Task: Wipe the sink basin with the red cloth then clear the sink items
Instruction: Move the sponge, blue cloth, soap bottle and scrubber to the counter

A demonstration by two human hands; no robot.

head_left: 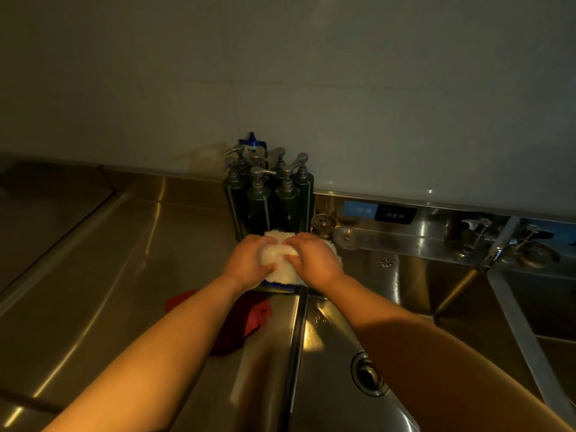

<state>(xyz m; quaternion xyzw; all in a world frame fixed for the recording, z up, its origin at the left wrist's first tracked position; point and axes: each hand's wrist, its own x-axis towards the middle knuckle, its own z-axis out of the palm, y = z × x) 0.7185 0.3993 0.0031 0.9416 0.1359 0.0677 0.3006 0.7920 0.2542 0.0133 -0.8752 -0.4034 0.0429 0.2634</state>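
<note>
Beyond basin (324, 385), 11 o'clock: white pad (277, 260) gripped by left hand (249, 260), right hand (314, 260); red cloth (255, 316) idle; wiping judged done.

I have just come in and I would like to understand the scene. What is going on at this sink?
A person at a steel sink grips a white cloth with both hands, the left hand and the right hand, just in front of a group of green pump bottles. The red cloth lies unheld on the counter, left of the basin, partly under the left forearm.
</note>
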